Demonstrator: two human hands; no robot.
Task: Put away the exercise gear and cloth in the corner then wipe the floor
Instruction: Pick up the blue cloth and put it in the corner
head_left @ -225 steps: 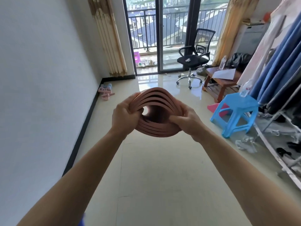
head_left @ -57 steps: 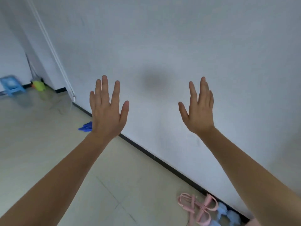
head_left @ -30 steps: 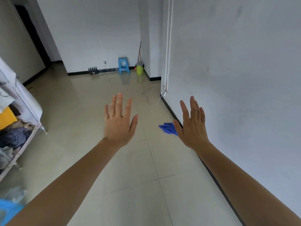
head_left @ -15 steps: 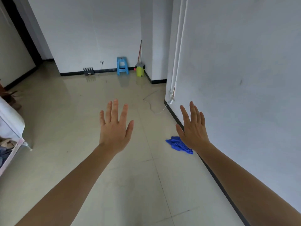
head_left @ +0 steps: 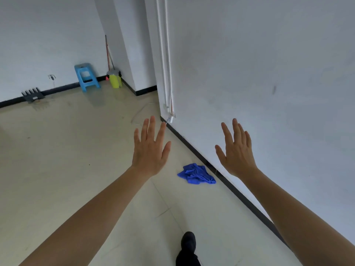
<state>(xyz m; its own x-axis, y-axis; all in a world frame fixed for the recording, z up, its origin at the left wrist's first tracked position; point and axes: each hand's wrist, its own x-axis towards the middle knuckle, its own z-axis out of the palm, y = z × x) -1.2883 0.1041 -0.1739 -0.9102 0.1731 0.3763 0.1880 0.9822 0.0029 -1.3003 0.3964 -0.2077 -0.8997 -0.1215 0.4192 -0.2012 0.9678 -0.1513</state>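
From the head camera, both bare forearms reach forward over a pale tiled floor (head_left: 57, 150). The left hand (head_left: 149, 152) is raised with its back to the camera, fingers spread wide and straight, holding nothing. The right hand (head_left: 237, 152) is lifted the same way, fingers extended and a little closer together, thumb out to the side, also empty. It shows against the white wall (head_left: 269, 73) that runs along the right edge of the floor.

The blue cloth (head_left: 196, 174) lies crumpled on the floor just beside the black baseboard (head_left: 240, 196) at the foot of that wall, below and between the two hands, touched by neither. A dark shoe (head_left: 188, 241) shows at the bottom edge of the floor, nearer the camera than the cloth.

At the far edge of the floor a blue plastic stool (head_left: 86, 76) stands against the back wall. Just to its right, in the corner, is a yellow-green bucket (head_left: 115, 80) with a long handle (head_left: 108, 52) leaning against the wall above it. Further left along the far baseboard sits a small dark rack (head_left: 32, 94). White conduit strips (head_left: 165, 54) run down the outer corner of the right wall.
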